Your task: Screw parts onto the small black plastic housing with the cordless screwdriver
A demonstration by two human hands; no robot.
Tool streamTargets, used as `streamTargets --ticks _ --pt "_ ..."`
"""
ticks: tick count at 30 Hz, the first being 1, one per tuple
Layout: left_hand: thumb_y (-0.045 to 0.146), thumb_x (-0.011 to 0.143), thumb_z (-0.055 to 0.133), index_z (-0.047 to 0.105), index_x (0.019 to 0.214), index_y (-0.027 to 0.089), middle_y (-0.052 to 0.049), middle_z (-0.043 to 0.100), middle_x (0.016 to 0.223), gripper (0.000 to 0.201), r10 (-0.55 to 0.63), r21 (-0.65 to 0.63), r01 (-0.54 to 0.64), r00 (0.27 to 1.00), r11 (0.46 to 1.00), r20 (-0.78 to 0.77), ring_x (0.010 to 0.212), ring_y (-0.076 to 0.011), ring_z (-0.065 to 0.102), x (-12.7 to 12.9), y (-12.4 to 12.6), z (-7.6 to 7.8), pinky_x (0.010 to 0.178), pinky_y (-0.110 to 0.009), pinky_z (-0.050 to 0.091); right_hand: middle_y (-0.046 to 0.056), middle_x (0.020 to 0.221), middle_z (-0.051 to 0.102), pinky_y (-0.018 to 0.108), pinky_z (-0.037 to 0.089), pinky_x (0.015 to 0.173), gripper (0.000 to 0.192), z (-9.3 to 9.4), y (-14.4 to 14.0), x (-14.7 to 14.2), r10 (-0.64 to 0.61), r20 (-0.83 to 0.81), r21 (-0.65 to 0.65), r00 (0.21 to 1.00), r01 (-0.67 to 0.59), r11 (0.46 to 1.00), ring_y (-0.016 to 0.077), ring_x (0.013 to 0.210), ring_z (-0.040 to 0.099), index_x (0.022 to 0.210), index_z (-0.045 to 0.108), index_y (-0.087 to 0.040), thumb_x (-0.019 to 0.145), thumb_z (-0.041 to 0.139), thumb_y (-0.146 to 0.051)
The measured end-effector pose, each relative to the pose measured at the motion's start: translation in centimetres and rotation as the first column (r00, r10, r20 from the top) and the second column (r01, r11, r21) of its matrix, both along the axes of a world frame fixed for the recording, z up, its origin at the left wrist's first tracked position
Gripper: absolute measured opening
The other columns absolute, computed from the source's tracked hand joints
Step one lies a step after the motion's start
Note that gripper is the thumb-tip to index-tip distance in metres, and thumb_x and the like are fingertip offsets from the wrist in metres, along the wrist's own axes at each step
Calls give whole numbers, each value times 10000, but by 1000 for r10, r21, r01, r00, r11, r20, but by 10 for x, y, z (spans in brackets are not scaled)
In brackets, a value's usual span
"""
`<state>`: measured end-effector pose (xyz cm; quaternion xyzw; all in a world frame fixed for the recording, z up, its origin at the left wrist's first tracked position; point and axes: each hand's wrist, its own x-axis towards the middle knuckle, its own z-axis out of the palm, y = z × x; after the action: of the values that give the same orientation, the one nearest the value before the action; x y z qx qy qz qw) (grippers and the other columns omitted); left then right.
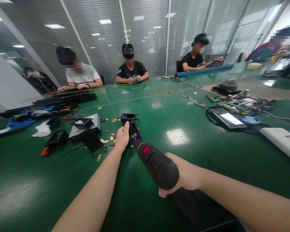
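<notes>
Black plastic housing, box-shaped and open-topped at its far end [134,129]: tilted in front of the person, above the green glossy worktop [70,183]; cannot tell whether its underside touches down. Left hand [122,138] grips it from the left, thumb along the top, fingers closed round its side.

Black power drill with a red button [157,162]: nose aimed at the housing's near end. Right hand [183,172] clamped round the grip, fingers wrapped; trigger finger hidden. Bit tip is at the part or just beside it; too small to say if it is seated.

Step in hand, my reading: drill work on a fastener at that near end. Next move calls for a steady left-hand hold, the bit kept square, and left fingers clear of the tip.

Just left: small brass-coloured metal plates [99,158], scattered loose. Beyond them, a black perforated panel [93,140] by a grey metal box [96,122]; a crumpled white tissue [41,129] farther left.

Well to the right: a bare green circuit board assembly [248,101], a dark-framed flat device [228,117], a white slab [280,141].

Far side: a co-worker in a black T-shirt [132,69], hands together over something small.
</notes>
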<state>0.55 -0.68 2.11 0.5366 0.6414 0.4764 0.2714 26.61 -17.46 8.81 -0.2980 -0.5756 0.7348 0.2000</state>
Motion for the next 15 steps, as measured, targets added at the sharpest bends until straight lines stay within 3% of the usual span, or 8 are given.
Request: streamTargets --ticks 15 --pt "1048 831 523 596 697 238 -41 606 673 824 -6 -6 6 999 1000 53 768 -251 604 2 -2 4 733 -363 476 32 668 753 299 590 619 394 0 1 0 5 6 12 1000 -5 1000 229 683 745 635 742 -169 545 1089 -333"
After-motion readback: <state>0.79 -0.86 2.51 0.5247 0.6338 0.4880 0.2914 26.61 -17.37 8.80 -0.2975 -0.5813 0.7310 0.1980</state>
